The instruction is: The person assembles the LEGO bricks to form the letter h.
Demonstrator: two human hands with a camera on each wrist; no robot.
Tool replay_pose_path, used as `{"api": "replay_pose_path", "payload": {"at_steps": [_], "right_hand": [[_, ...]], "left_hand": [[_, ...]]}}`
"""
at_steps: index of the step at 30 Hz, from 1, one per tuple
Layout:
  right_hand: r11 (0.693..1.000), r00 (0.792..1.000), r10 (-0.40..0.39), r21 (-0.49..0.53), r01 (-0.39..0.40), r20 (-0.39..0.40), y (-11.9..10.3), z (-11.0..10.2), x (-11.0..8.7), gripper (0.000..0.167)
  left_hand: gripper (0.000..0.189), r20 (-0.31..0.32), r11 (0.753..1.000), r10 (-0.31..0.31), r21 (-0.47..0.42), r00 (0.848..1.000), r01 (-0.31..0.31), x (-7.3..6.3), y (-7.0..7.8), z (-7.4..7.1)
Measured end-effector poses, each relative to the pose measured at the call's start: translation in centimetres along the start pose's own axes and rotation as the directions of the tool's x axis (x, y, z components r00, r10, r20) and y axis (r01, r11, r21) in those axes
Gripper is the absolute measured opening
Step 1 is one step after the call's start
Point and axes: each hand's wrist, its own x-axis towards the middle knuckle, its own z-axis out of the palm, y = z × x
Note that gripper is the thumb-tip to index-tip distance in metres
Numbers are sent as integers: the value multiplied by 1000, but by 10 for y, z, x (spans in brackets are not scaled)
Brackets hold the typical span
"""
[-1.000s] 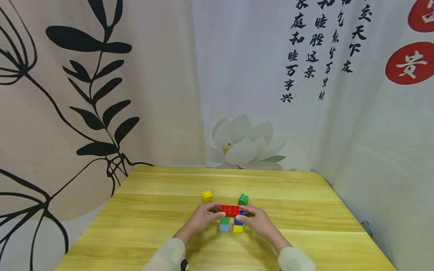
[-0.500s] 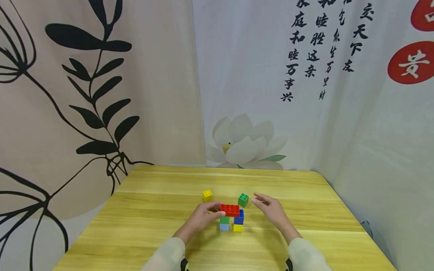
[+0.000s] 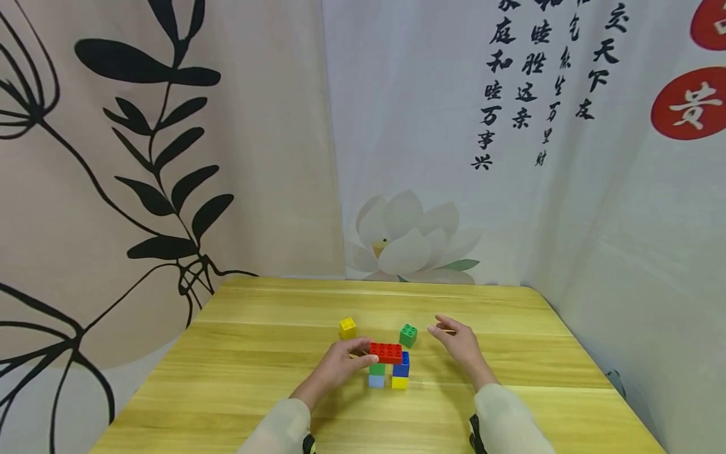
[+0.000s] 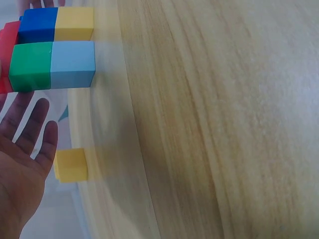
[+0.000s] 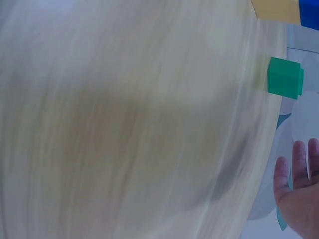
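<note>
Red brick (image 3: 387, 353) pinched by left hand (image 3: 342, 366), right hand (image 3: 461, 345) free, red oval (image 3: 692, 103) behind reading 贵

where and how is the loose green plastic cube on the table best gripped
The loose green plastic cube stands studs up, so probably pinch two opposite flat sides, below the studs, coming from the right: the right hand is on that side, while the multicoloured plastic block stack stands nearer the person.

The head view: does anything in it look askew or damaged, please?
The red toy brick looks off-centre: past its right end, studs of the blue brick show; the green brick below shows none. No damage shows.
</note>
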Motion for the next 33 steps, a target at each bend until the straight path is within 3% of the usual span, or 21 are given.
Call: {"api": "replay_pose_path", "payload": {"at_steps": [9, 21, 33], "right_hand": [[999, 999, 37, 10, -37, -29, 10, 21, 13, 57], [994, 996, 91, 57, -92, 23, 14, 39, 20, 53], [995, 994, 104, 6, -104, 15, 14, 49, 22, 51]], "left_hand": [[43, 12, 1000, -7, 0, 1000, 7, 0, 0, -1], [41, 2, 999, -26, -24, 1000, 26, -1, -1, 0], [39, 10, 999, -33, -35, 999, 34, -1, 2, 0]]}}
